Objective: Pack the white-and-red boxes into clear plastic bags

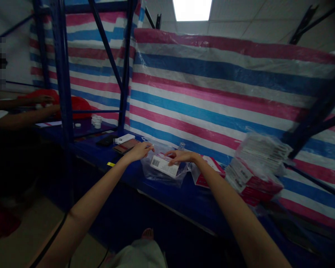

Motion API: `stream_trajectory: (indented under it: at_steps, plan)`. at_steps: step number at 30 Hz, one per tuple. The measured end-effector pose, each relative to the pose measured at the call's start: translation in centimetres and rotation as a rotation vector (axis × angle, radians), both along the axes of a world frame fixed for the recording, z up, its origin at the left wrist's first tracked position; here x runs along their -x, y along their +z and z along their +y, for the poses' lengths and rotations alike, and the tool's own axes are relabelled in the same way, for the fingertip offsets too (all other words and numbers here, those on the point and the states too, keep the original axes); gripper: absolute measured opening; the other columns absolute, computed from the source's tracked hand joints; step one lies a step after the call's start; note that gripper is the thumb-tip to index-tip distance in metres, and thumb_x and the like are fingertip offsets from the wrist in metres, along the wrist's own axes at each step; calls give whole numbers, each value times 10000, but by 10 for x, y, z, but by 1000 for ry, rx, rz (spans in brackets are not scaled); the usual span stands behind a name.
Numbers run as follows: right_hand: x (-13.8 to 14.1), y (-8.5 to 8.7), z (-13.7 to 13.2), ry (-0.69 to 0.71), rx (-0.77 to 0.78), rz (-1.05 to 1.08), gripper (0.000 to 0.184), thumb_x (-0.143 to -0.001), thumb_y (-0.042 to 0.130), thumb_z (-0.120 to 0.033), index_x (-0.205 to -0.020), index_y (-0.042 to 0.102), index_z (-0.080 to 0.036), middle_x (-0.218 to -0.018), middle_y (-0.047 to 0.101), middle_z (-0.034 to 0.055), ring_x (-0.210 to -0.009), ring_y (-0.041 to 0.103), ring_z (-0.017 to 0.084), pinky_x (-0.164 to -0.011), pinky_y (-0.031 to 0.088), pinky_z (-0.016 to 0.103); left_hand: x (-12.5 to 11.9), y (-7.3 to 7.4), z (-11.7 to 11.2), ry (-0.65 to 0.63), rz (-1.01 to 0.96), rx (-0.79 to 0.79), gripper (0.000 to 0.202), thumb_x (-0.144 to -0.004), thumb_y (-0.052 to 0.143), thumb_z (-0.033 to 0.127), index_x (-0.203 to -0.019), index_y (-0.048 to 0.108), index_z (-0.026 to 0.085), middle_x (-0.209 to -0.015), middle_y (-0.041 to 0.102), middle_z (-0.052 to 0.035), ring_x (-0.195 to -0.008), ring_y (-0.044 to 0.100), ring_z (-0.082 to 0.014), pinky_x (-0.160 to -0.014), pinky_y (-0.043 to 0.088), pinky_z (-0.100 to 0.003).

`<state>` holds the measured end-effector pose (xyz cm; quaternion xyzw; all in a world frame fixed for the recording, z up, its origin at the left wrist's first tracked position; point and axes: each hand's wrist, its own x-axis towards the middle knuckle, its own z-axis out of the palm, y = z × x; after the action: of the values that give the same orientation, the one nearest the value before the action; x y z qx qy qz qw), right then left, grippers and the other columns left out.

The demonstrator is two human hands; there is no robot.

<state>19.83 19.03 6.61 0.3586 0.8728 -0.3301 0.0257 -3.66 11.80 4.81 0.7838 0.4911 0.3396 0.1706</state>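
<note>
Both hands at blue desk's [167, 193] front edge: right hand [181, 157] fingers flat on white barcoded box [164, 165] in clear bag; left hand [141, 150] pinching bag's rim.

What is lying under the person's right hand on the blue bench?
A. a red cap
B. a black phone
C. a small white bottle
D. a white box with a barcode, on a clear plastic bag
D: the right hand rests on the white box with a barcode, over the clear plastic bag.
</note>
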Motion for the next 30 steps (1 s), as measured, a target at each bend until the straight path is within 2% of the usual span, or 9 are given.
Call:
stream_trajectory:
  at_steps: [4, 7, 10, 14, 17, 20, 24, 27, 30]
  plan:
    - [5, -11, -3, 26, -193, -115, 747, -655, 690, -317, -1318, 383, -163, -1340, 423, 104, -1158, 450, 214, -959, 366, 301, -2, 2, 2, -177, -125, 160, 400, -852, 354, 408, -883, 605, 98, -411, 396, 51, -361, 348, -83, -421, 256, -210]
    - [2, -8, -14, 76, -333, -252, 708, -712, 653, -379, -1321, 384, -137, -1362, 397, 129, -1203, 412, 238, -1004, 322, 324, 0, 7, -1, -177, -194, 171, 397, -850, 364, 408, -893, 596, 89, -393, 375, 61, -340, 306, -69, -401, 210, -200]
    - [-10, 13, -29, 64, -453, -403, 483, -839, 450, -496, -1155, 566, -150, -1177, 570, 128, -1064, 528, 265, -921, 387, 382, 7, 11, -4, -123, -244, 138, 379, -857, 359, 394, -895, 582, 89, -396, 388, 60, -346, 314, -66, -407, 211, -195]
    - [-34, 51, -45, 31, -552, -381, 553, -817, 381, -617, -886, 677, -154, -900, 654, 122, -878, 592, 280, -804, 432, 398, 16, 9, -2, -94, -296, 116, 323, -856, 380, 384, -910, 540, 109, -399, 401, 68, -348, 343, -70, -410, 231, -190]
    - [-50, 63, -51, 64, -632, -322, 310, -727, 631, -457, -843, 674, -173, -933, 636, 108, -904, 566, 273, -827, 425, 384, 15, 7, 1, -65, -363, 112, 252, -859, 388, 354, -891, 496, 129, -386, 381, 85, -329, 335, -68, -396, 226, -187]
    - [-59, 60, -53, 81, -709, -298, 77, -754, 606, -215, -803, 663, -194, -976, 612, 94, -874, 556, 222, -822, 434, 354, 11, 10, 1, -66, -375, 118, 195, -860, 397, 314, -859, 485, 139, -384, 392, 83, -328, 347, -63, -395, 231, -181]
    - [-64, 65, -54, 78, -791, -175, 195, -825, 511, -228, -715, 653, -153, -890, 599, 100, -727, 548, 163, -748, 450, 334, 9, 16, 4, -65, -393, 59, 207, -852, 404, 332, -824, 491, 146, -397, 450, 61, -327, 353, -65, -391, 228, -179]
    - [-70, 77, -50, 54, -685, 75, 281, -808, 538, -385, -686, 648, -157, -917, 596, 78, -802, 554, 166, -789, 443, 330, 9, 23, 7, -57, -388, 26, 231, -847, 399, 358, -820, 500, 152, -407, 479, 48, -333, 357, -82, -392, 224, -190]
    - [-72, 75, -45, -14, -310, 342, 274, -791, 537, -427, -813, 661, -184, -1041, 603, 60, -975, 548, 183, -886, 417, 338, 5, 34, 9, 18, -315, -101, 219, -844, 404, 314, -787, 537, 149, -508, 549, 7, -441, 446, -109, -463, 306, -215]
